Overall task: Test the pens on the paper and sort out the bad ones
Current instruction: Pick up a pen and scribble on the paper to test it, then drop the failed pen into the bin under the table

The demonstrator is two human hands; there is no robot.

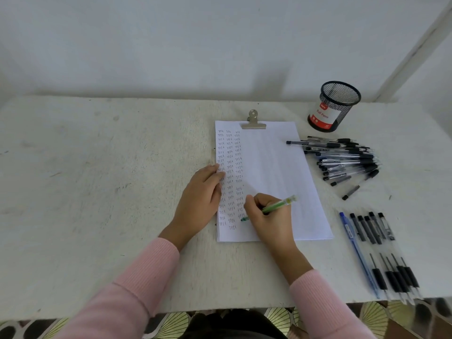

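The white worktop (97, 192) carries clipped paper (276, 172), with a heap of pens (342, 160) just right of it. The left hand (200, 199) lies flat on the paper's edge. The right hand (269, 216) grips a green pen (278, 205), tip on the sheet.

A white table (97, 192) with a rough, scuffed top is set against a plain pale wall (171, 45). Behind the table's far right corner a white post (415, 50) is seen. Below the table's near edge a dark, fan-patterned surface (171, 324) is shown. Everything is softly, evenly lit.
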